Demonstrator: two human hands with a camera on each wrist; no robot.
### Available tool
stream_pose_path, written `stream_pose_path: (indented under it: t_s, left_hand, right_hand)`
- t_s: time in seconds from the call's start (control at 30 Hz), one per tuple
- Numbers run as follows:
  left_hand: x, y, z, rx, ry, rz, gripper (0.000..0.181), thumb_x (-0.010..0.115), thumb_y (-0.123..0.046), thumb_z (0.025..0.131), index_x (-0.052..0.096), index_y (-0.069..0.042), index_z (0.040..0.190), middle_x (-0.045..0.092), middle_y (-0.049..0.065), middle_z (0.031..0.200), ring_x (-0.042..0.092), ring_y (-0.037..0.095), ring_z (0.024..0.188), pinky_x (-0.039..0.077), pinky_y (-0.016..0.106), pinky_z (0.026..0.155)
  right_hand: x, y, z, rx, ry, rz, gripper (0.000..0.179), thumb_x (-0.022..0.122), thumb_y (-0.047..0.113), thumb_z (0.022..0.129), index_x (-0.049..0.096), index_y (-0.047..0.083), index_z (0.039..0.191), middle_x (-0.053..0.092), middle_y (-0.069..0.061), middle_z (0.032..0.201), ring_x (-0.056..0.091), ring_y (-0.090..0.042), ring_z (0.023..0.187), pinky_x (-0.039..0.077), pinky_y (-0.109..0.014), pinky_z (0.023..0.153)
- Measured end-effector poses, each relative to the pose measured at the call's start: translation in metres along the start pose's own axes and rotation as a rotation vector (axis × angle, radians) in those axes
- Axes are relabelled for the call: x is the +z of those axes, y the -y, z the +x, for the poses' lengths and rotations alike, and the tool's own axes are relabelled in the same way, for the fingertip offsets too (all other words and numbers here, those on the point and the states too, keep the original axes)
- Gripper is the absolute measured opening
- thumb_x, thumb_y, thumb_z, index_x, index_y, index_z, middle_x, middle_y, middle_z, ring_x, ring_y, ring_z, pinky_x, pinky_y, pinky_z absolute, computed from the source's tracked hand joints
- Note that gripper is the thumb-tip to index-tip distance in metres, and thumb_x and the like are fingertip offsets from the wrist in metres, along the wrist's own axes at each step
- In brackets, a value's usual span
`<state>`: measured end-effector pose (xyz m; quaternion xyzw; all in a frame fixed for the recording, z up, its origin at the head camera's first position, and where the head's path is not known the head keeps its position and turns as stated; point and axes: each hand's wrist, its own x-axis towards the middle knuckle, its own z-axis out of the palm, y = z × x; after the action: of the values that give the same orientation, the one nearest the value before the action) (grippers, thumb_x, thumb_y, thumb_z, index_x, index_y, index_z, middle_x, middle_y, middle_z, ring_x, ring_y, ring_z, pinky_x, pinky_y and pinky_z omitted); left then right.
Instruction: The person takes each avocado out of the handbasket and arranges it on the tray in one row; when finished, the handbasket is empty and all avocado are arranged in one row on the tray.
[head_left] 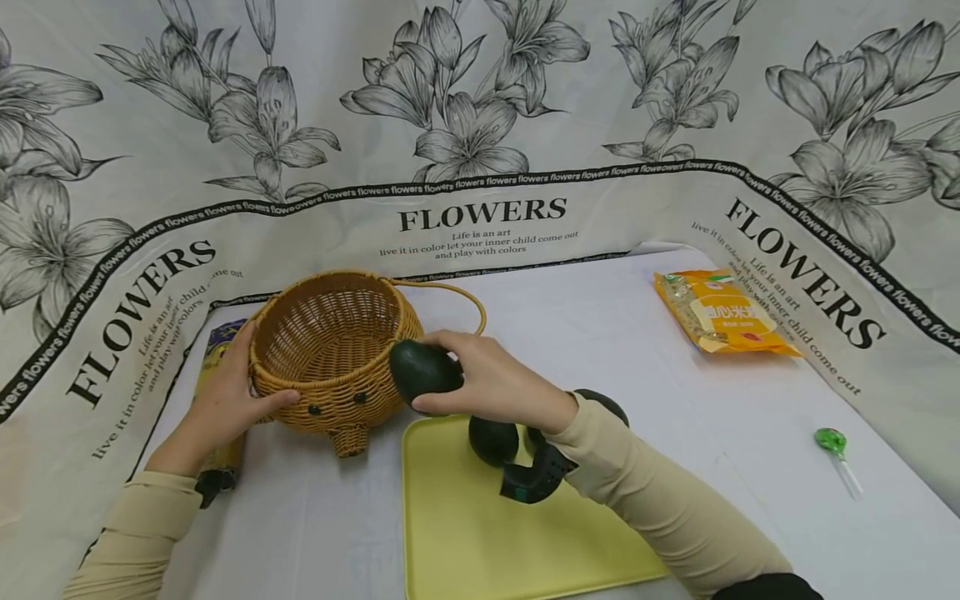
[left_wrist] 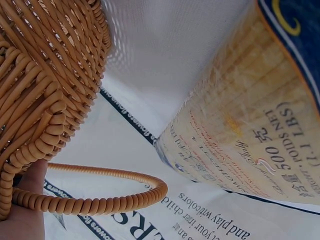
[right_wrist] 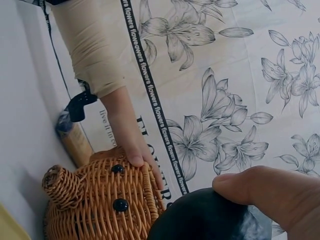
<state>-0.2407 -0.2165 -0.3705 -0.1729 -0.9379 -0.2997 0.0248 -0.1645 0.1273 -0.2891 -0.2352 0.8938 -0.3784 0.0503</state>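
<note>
At the right-hand edge of a tan, round wicker basket with an animal-like face (head_left: 330, 333), the right hand (head_left: 495, 379) holds a dark green, smooth, egg-shaped fruit (head_left: 420, 375), probably an avocado. Grip: thumb on the near side, fingers on the far side, pinching the fruit. It is off the table, overlapping the rim in the head view; contact with the wicker cannot be told.

The left hand (head_left: 225, 408) grips the basket's left side, thumb laid on the front wall, apparently steadying it. A yellow, blue-ended plastic pack of spaghetti (left_wrist: 250, 140) lies just beyond that hand.

Step in hand, as judged: transfer of the fruit between the yellow-green rectangular tray (head_left: 487, 542) and the basket. If the basket is the destination, the next move calls for raising the fruit over the rim, bringing it above the opening, and lowering it before the fingers part. The basket should be held steady meanwhile.

Appearance: near-black green, rounded, with a soft sheen; no damage visible on the exposed skin. A second dark green oval fruit (head_left: 492, 440) rests on the tray; dark shapes beside it are partly hidden and not identified.
</note>
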Motion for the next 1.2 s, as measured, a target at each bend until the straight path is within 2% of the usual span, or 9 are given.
stream_pose_path:
  t_s: [0.17,0.37,0.63,1.0,1.2]
  left_hand:
    - [0.000,0.001,0.001,0.004,0.000,0.004,0.117,0.076,-0.045,0.075,-0.008,-0.016,0.152,0.008,0.024,0.157,0.026,0.056,0.133,0.027,0.074,0.098]
    - [-0.001,0.000,0.001,-0.001,0.004,0.026,0.118,0.075,-0.045,0.076,-0.008,-0.011,0.152,0.007,0.026,0.156,0.025,0.057,0.132,0.027,0.075,0.097]
    - [-0.001,-0.001,0.001,-0.001,0.003,0.025,0.118,0.075,-0.045,0.076,-0.008,-0.011,0.152,0.009,0.027,0.155,0.027,0.057,0.131,0.028,0.075,0.097]
    - [-0.001,-0.001,0.000,-0.007,0.008,0.005,0.118,0.076,-0.044,0.075,-0.009,-0.014,0.152,0.009,0.026,0.156,0.026,0.057,0.132,0.027,0.075,0.098]
    - [-0.001,-0.001,0.001,0.000,0.003,0.004,0.118,0.076,-0.044,0.075,-0.008,-0.015,0.152,0.013,0.027,0.155,0.029,0.057,0.130,0.028,0.074,0.097]
  right_hand:
    - [0.003,-0.003,-0.002,0.009,0.002,0.000,0.061,0.074,0.035,0.079,0.052,0.013,0.131,0.060,0.000,0.125,0.060,-0.012,0.101,0.051,-0.023,0.082]
    - [0.009,-0.007,-0.004,0.029,0.032,0.031,0.066,0.073,0.035,0.079,0.046,0.017,0.137,0.057,-0.001,0.130,0.058,-0.013,0.106,0.050,-0.027,0.087]
    - [0.018,-0.015,-0.007,0.029,0.049,0.028,0.064,0.072,0.035,0.080,0.045,0.024,0.137,0.061,0.002,0.121,0.059,-0.010,0.098,0.050,-0.027,0.083]
    - [0.034,-0.024,-0.009,0.059,0.072,0.031,0.062,0.073,0.036,0.079,0.048,0.022,0.134,0.062,0.004,0.116,0.057,-0.009,0.096,0.049,-0.026,0.081]
    - [0.042,-0.029,-0.010,0.061,0.070,-0.013,0.063,0.072,0.036,0.079,0.049,0.019,0.134,0.061,0.001,0.121,0.057,-0.011,0.100,0.048,-0.028,0.085]
